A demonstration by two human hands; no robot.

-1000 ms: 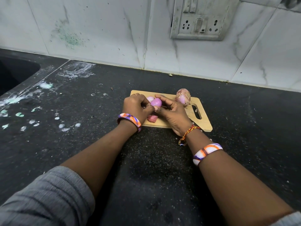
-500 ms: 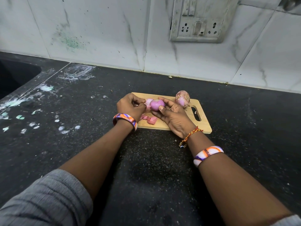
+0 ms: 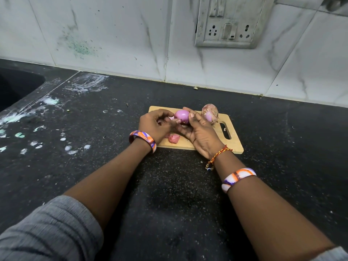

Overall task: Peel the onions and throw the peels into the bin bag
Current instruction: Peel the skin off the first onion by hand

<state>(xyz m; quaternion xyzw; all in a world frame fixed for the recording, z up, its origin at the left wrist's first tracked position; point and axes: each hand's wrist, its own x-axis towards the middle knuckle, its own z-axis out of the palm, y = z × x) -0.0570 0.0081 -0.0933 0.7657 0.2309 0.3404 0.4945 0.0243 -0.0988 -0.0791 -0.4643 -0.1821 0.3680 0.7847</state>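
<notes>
No text, label, brand, number or sign can be read anywhere in the head view. The switch and socket plate [image 3: 230, 23] on the tiled wall bears no legible marking, the wooden cutting board [image 3: 232, 142] carries no print, and the striped bangles [image 3: 142, 138] on the wrists show only coloured bands, not letters.
</notes>
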